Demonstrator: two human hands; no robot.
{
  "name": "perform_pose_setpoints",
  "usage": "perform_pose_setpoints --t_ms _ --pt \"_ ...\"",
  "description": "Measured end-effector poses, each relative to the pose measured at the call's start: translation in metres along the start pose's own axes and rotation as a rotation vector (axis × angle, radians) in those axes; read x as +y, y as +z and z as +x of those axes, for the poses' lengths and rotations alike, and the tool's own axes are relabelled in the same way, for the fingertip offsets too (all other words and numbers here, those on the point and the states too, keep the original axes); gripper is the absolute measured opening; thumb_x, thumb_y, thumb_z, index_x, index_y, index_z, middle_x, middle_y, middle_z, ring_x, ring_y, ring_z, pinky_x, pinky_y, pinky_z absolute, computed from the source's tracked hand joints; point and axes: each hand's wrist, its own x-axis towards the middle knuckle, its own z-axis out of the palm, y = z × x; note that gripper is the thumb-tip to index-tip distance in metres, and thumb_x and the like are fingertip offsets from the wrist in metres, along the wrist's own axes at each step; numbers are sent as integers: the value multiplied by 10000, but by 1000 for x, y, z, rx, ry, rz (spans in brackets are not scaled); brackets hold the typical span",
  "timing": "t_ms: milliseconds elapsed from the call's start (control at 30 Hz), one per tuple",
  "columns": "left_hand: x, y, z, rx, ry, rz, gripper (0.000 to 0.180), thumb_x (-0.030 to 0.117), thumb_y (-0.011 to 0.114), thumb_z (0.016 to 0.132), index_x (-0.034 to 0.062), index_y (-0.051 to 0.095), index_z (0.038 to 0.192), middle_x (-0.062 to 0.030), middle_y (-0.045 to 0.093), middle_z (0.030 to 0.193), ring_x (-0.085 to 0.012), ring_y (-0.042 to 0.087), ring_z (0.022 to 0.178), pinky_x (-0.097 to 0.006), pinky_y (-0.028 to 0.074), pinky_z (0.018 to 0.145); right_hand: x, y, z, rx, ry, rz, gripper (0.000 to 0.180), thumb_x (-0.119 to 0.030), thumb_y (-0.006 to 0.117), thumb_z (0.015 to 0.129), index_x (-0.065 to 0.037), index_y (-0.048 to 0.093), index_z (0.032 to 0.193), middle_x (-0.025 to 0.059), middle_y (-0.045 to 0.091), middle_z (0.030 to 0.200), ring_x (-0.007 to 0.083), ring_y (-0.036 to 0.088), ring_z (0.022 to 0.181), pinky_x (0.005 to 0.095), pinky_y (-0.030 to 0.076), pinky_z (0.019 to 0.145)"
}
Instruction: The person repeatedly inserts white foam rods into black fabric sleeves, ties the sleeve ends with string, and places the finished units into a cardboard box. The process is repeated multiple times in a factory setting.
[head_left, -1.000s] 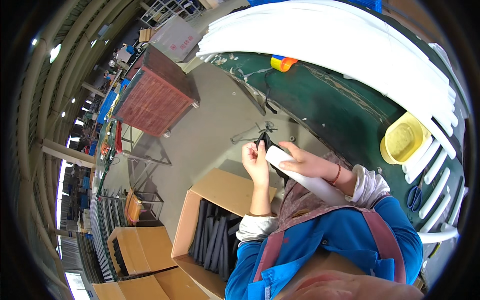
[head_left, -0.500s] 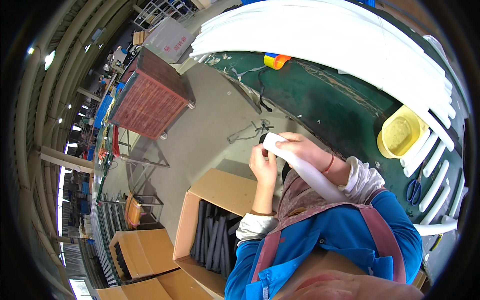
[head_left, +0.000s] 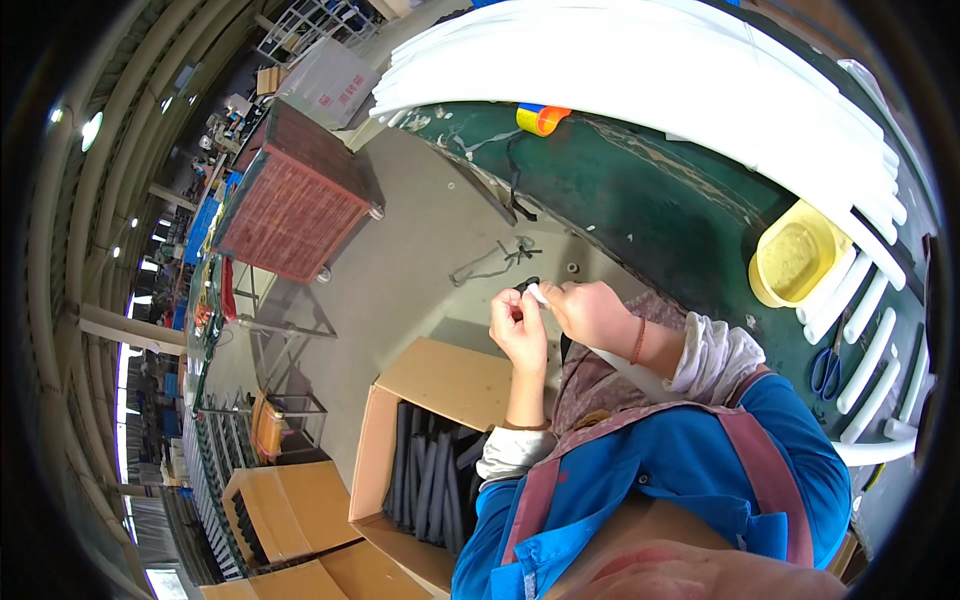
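Observation:
Above the floor, my left hand [head_left: 518,328] is closed, with fingertips pinched round a small black piece [head_left: 528,285] whose kind I cannot make out. Right beside it, my right hand [head_left: 592,315] grips a white foam tube [head_left: 640,376] near its end. The tube's tip shows between the two hands, and its other part runs back under my right forearm toward the apron. Most of the tube is hidden by the hand and wrist.
An open carton [head_left: 372,455] of dark grey tubes stands below my left forearm. The green table [head_left: 655,190] at right carries long white tubes [head_left: 640,70], a yellow tub [head_left: 765,268], blue-handled scissors [head_left: 826,372], short white tubes and an orange-and-blue roll [head_left: 543,119]. A reddish-brown crate [head_left: 295,210] stands farther off.
My right hand has turned over and come down closer to the left fingers. The white tube has dropped lower and is now mostly covered. The left hand has shifted slightly left.

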Motion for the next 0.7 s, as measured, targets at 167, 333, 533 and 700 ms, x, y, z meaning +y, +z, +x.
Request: perform_pose_setpoints --t_ms 167,333,533,700 --pt "5 -19 7 -226 317 393 99 13 648 818 8 563 868 -49 560 673 -93 501 552 -236 433 529 4 -5 -9 -101 0 45 151 -141 566 825 -54 602 944 156 592 650 326 601 606 413 462 508" --pt "20 -31 18 -376 494 441 151 -7 658 779 2 560 893 -103 572 725 -200 547 573 -287 444 531 6 -3 -13 -108 28 207 166 -182 557 834 -59 596 938 175 595 654 377 590 610 448 462 535" --pt "23 -36 21 -406 404 386 152 -10 647 783 -5 560 908 -111 586 761 -210 573 621 -292 465 557 -1 -9 -10 -112 102 295 198 -208 595 827 -27 567 903 209 599 718 393 589 671 452 460 569" --pt "22 -34 16 -396 280 276 172 -9 638 794 -13 583 957 -104 594 784 -195 578 648 -272 466 571 -2 -14 -12 -196 107 283 222 -223 583 833 -19 567 918 212 601 694 400 591 648 458 461 564"
